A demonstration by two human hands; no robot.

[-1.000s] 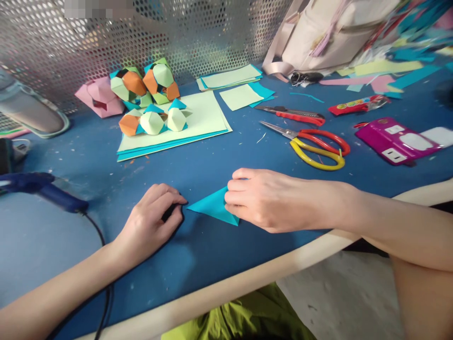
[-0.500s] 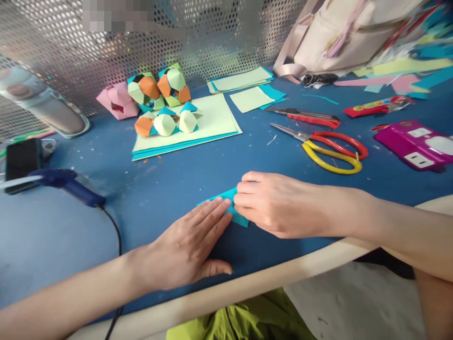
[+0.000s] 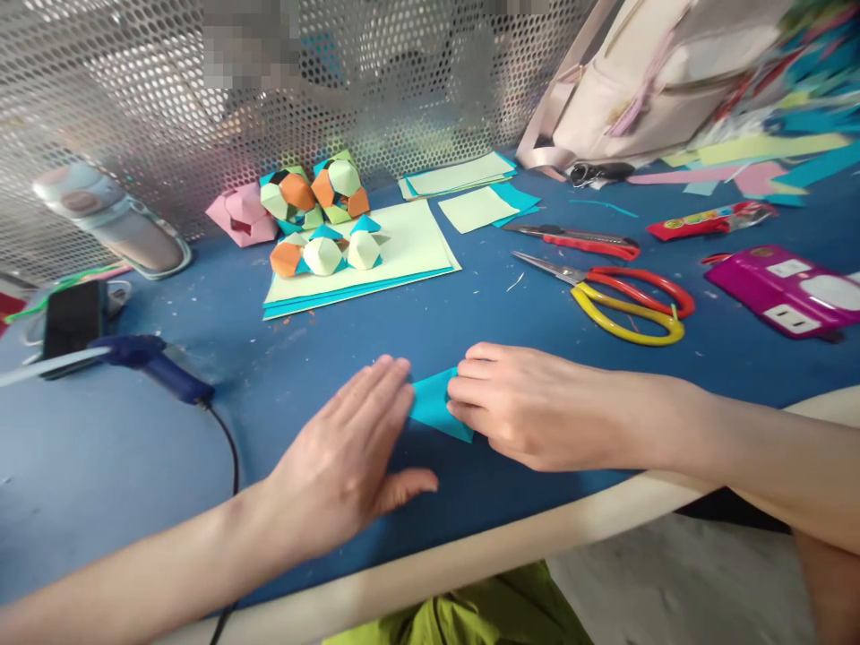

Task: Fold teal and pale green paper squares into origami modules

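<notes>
A small folded piece of blue paper [image 3: 435, 403] lies on the blue table between my hands. My right hand [image 3: 520, 403] has its fingers curled together on the paper's right end, covering that part. My left hand [image 3: 353, 443] lies flat with fingers stretched and thumb apart, its fingertips at the paper's left edge. Beyond them, folded paper balls [image 3: 322, 255] in orange, pale green and blue sit on a stack of pale green and blue sheets [image 3: 409, 235]. Scissors [image 3: 605, 300] with red and yellow handles lie beyond my right hand.
A blue glue gun [image 3: 158, 367] with a black cord and a phone [image 3: 75, 313] lie at left, near a bottle [image 3: 117, 219]. A red utility knife [image 3: 584, 242], a purple power strip [image 3: 786, 291] and a pale bag [image 3: 645, 81] are at right. A perforated metal screen [image 3: 403, 81] stands behind.
My left hand has slid left off the blue paper, uncovering more of it. My right hand stays on its right end. The whole view has shifted slightly.
</notes>
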